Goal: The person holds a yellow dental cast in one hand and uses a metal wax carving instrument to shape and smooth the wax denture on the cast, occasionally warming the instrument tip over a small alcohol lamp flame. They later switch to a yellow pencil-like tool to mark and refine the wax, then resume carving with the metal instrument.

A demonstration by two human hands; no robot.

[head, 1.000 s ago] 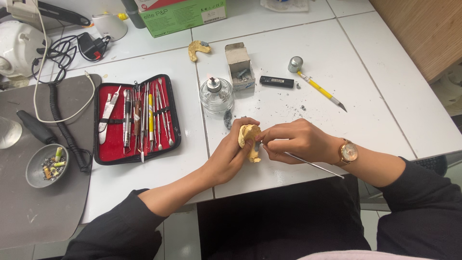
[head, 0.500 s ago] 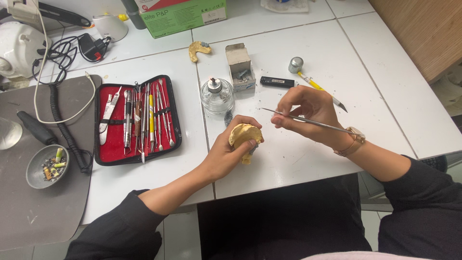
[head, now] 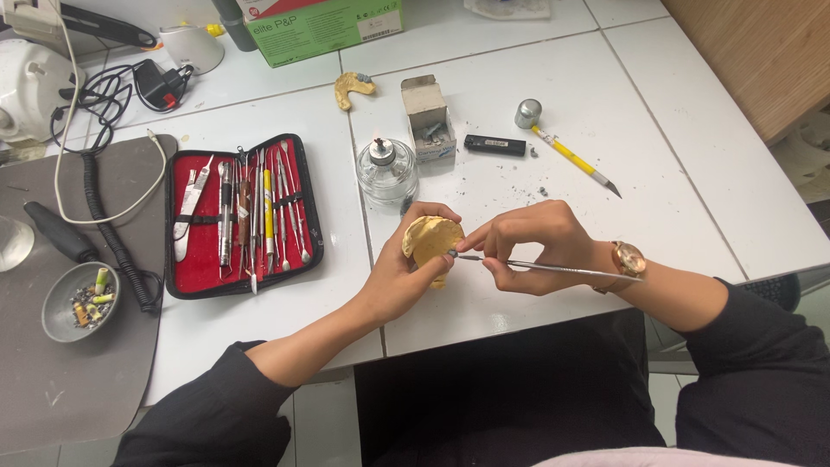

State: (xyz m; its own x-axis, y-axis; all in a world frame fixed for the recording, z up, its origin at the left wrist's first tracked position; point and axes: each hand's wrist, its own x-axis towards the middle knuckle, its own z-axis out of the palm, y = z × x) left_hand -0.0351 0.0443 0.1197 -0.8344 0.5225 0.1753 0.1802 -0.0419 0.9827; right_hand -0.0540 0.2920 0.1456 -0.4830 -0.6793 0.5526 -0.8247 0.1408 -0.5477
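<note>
At the near edge of the white tiled table, just above our lap, our left hand is curled shut around a yellow dental cast, fingers wrapped behind it and thumb along its lower side, holding it tilted just above the tabletop. Our right hand, a gold wristwatch on its wrist, is pinched together on a thin metal carving instrument held like a pen; the shaft runs nearly level back over the wrist and its tip touches the cast's right face. Both forearms come in low from the near corners, in dark sleeves, and meet at the middle. To the right of the hands the tiles lie bare up to the table's far right edge; to the left, a red instrument case lies open near the left hand, and a grey mat with a small bowl of bits fills the left edge. Just beyond the cast stands a glass spirit lamp, close to the fingertips. Farther on are a small grey box, a black lighter, a yellow-handled knife and a second cast piece. A green carton sits at the far edge.
</note>
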